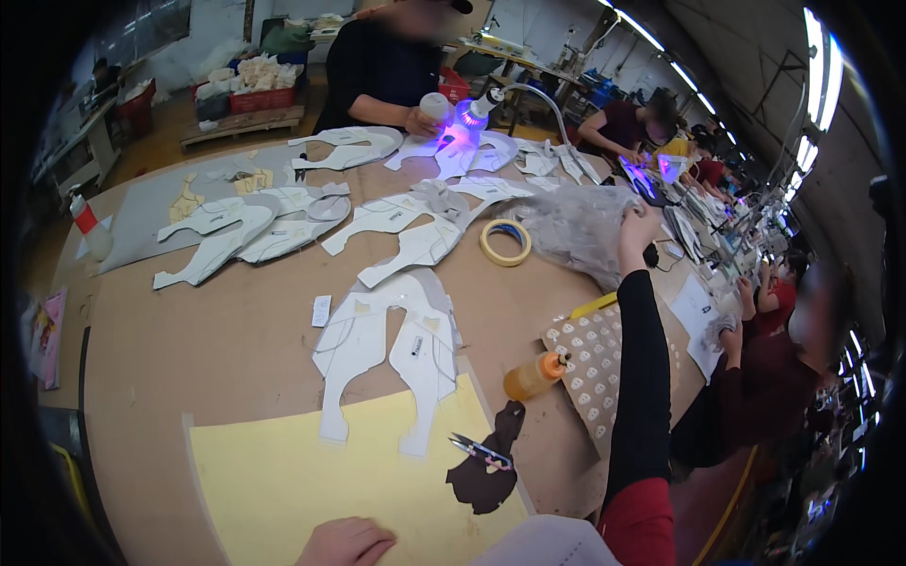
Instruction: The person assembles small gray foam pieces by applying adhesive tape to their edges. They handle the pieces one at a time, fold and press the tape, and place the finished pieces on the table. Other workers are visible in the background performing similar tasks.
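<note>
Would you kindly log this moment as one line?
left hand: over yellow sheet | right hand: at grey heap | snips: on dark piece | nearby: tape roll, amber bottle

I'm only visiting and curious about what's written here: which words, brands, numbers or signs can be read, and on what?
None can be read.
Small white tag: faint print, too small.
Nearest white cut piece: small dark marks, too small.
White sheet at right: dark marks, too blurred.
</note>
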`<state>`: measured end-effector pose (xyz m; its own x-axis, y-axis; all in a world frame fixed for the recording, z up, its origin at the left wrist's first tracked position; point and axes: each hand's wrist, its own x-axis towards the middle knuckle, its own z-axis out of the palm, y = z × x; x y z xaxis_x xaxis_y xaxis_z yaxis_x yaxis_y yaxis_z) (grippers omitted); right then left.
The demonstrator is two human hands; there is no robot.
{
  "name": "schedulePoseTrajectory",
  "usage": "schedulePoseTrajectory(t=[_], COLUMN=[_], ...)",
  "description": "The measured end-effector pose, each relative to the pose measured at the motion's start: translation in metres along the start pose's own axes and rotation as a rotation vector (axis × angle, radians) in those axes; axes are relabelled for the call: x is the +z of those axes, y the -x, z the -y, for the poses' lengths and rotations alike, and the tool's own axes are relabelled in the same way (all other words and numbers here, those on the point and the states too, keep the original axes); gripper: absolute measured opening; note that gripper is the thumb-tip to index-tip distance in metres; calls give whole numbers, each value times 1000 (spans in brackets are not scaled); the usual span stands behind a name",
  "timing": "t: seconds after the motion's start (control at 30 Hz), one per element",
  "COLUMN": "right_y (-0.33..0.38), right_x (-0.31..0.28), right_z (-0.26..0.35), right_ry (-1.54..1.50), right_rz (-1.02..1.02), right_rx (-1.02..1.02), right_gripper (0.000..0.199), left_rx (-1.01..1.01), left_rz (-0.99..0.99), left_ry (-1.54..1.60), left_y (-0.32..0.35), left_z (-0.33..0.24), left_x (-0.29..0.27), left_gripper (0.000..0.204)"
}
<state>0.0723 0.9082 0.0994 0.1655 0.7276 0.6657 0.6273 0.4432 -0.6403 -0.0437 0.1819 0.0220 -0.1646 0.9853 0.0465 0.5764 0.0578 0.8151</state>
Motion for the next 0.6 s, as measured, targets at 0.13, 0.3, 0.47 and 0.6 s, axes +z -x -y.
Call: schedulePoseTrajectory(t=[0.13, 0.3, 0.47, 0.6], right_y=[-8, 17, 90, 202], right_x=[-68, -174, -262, -307], right_z=[36, 100, 169, 208], right_ry=[-340, -627, -1055, -1229], right_rz=[-299, -123, 229, 656], right_rx=[47, 63, 8, 153], right_gripper=[28, 25, 23, 16], left_rx=[50, 14, 84, 73], left_rz=[-5, -148, -289, -345], left_ry=[-17, 104, 119, 185], left_y=[5, 11, 21, 28], left_z=[6, 1, -6, -7], left_x=[3, 5, -4, -14], left_gripper=[11, 11, 13, 27])
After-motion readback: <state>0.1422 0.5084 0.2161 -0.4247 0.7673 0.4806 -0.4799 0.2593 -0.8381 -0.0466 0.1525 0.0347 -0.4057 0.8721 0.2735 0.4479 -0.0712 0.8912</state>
